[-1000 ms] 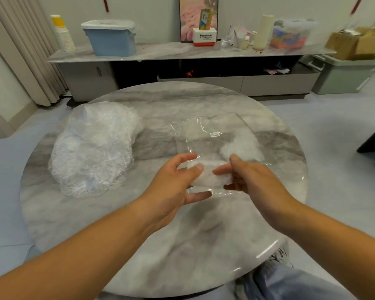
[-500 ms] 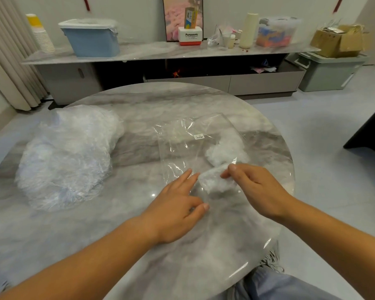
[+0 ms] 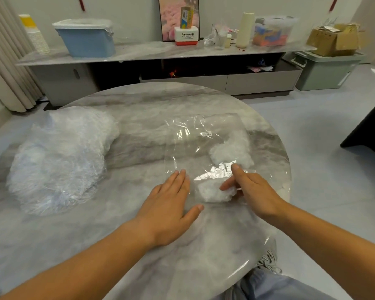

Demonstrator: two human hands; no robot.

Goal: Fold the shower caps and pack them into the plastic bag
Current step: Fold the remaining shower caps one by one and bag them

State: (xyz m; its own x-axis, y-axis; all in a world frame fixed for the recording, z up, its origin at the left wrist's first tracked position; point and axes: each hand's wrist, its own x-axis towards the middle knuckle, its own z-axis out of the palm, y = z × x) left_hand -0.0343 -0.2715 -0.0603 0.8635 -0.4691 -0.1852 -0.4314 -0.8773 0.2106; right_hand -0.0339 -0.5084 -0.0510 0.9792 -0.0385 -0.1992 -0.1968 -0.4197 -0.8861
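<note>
Pressing down on the near left corner of the clear plastic bag (image 3: 195, 144), the left hand (image 3: 171, 200) lies palm down, fingers straight and together, thumb spread aside. At its three o'clock the right hand (image 3: 253, 191) lays a straight forefinger across a small folded white shower cap (image 3: 212, 193) at the bag's near edge, thumb lifted clear toward twelve o'clock; its other fingers are hidden behind the cap. A second folded white cap (image 3: 230, 150) lies inside the bag at one o'clock from the hands, with a small white label (image 3: 206, 134) at its eleven o'clock. A large heap of loose translucent shower caps (image 3: 59, 156) sits at ten o'clock on the round grey marble table (image 3: 139, 245).
</note>
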